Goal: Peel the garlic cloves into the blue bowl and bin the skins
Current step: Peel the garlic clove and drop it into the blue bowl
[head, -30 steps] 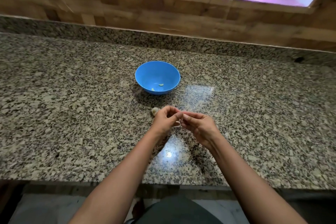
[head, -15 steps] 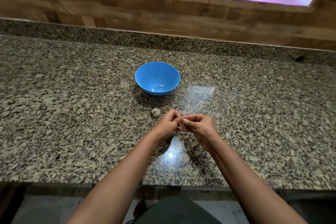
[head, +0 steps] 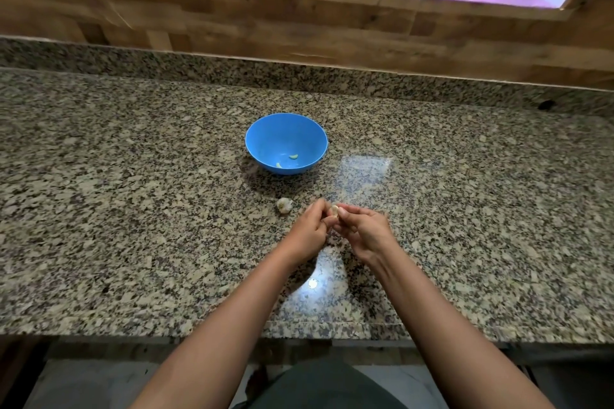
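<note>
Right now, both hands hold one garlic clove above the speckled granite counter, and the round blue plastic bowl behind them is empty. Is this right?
Not quite. In the head view the round blue plastic bowl is not empty: two small pale peeled pieces lie in its bottom. The rest is right: left hand and right hand hold one garlic clove above the speckled granite counter.

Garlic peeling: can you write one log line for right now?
step: peeling | clove: pinched by left hand and right hand | blue bowl: two peeled pieces | garlic head: on counter
</note>
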Action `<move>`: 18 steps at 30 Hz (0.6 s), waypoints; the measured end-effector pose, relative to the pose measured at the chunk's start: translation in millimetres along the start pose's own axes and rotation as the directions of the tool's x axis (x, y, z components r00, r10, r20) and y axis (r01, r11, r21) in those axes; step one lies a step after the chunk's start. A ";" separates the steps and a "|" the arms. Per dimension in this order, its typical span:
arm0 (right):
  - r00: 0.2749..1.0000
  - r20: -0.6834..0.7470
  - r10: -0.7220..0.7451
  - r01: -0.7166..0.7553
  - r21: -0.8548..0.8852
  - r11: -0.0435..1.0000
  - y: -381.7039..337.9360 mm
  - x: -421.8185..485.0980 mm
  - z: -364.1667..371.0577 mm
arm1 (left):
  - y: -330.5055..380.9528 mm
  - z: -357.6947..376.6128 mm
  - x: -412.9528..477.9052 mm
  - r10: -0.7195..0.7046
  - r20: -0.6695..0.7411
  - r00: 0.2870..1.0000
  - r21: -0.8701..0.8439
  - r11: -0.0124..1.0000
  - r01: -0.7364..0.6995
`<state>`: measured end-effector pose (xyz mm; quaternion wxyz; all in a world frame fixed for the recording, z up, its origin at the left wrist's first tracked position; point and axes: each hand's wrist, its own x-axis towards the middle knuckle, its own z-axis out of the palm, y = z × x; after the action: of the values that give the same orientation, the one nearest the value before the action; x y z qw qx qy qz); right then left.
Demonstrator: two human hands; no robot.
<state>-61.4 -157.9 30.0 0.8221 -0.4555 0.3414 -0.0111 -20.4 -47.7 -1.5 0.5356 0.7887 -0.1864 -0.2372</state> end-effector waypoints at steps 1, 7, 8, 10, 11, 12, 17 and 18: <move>1.000 -0.012 0.016 -0.015 0.027 1.000 -0.5 1.6 -0.9 | -1.3 -0.3 -1.2 0.007 0.007 1.000 0.014 1.000 -0.007; 0.999 -0.019 0.026 -0.026 0.006 1.000 -0.5 9.8 -13.2 | -9.2 -6.6 -8.2 -0.027 0.001 1.000 0.022 0.999 0.027; 1.000 -0.009 0.021 -0.021 -0.021 1.000 0.3 10.6 -14.0 | -10.3 -8.0 -7.6 -0.044 -0.020 0.999 0.032 0.998 0.045; 1.000 0.015 0.024 -0.022 -0.074 0.997 2.1 11.0 -14.1 | -11.5 -9.5 -5.4 -0.064 -0.077 0.995 0.016 0.998 0.066; 0.999 0.033 0.027 -0.024 -0.098 0.995 2.8 10.4 -13.6 | -10.9 -9.8 -4.6 -0.068 -0.102 0.992 -0.003 0.998 0.068; 0.998 0.049 0.028 -0.021 -0.125 0.992 3.9 10.2 -13.3 | -9.7 -10.2 -4.4 -0.075 -0.117 0.990 -0.020 0.997 0.073; 0.997 0.069 -0.028 0.041 -0.200 0.979 4.1 9.5 -12.6 | -10.5 -12.4 -1.1 -0.141 -0.081 0.987 -0.084 0.987 0.134; 0.997 0.070 -0.037 0.051 -0.211 0.976 3.8 10.0 -13.1 | -11.1 -12.4 -1.0 -0.147 -0.096 0.984 -0.100 0.985 0.138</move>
<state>-62.2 -168.6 17.0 0.7789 -0.5485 0.3034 0.0222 -13.6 -33.8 -7.7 0.5622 0.7855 -0.0905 -0.2424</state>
